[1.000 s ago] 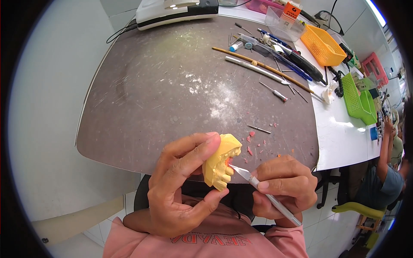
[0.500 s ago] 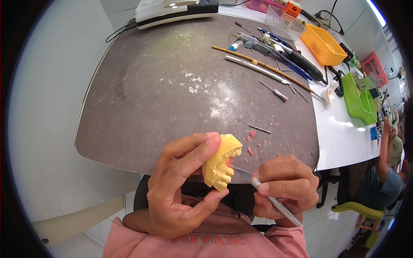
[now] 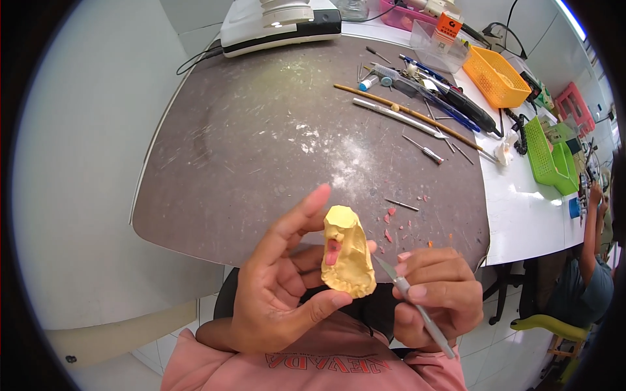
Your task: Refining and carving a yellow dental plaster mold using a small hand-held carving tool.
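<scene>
My left hand (image 3: 277, 287) holds a yellow plaster dental model (image 3: 352, 264) between thumb and fingers, in front of the bench's near edge. The model's hollow inner side faces up, and a patch of pink wax (image 3: 332, 251) shows on it. In my right hand (image 3: 443, 293) is a craft knife (image 3: 422, 311) with a silver handle, gripped like a pen. Its pointed blade is just right of the model, seemingly apart from it. Pink scraps (image 3: 389, 215) lie on the bench beyond the knife.
On the brown bench mat (image 3: 248, 143) are a thin metal bur (image 3: 401, 204), a long brush (image 3: 411, 114), a silver-handled tool (image 3: 394, 117) and a black handpiece (image 3: 466, 107). Orange (image 3: 499, 75) and green baskets (image 3: 551, 156) stand right. A white device (image 3: 280, 32) sits at the back; a person (image 3: 580, 287) sits far right.
My left hand has turned the model so its inner side shows instead of its teeth. The knife blade has drawn away from the pink wax. The view has shifted slightly.
</scene>
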Tool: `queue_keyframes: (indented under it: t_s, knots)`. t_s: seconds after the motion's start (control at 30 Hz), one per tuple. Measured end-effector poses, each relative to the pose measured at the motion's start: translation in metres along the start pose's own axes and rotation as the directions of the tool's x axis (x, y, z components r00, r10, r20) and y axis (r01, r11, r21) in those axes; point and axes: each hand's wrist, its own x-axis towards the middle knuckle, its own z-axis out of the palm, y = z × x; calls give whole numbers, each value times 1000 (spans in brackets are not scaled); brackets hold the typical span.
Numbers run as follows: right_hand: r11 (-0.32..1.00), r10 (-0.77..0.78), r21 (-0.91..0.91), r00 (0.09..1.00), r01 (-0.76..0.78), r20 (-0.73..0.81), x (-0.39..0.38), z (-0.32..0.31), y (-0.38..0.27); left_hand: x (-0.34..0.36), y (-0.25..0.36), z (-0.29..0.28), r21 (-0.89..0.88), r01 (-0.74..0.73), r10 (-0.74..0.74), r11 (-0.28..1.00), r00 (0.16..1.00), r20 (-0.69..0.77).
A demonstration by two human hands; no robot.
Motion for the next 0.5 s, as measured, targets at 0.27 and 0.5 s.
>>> queue_keyframes:
  t_s: [0.27,0.5]
  knots:
    - [999,-3,39,999,4,-33,-3,14,1,2,-6,-6,65,-97,96,993,995,19]
    - [992,73,102,997,-69,-40,-8,14,3,1,-10,4,46,-127,131,991,986,-102]
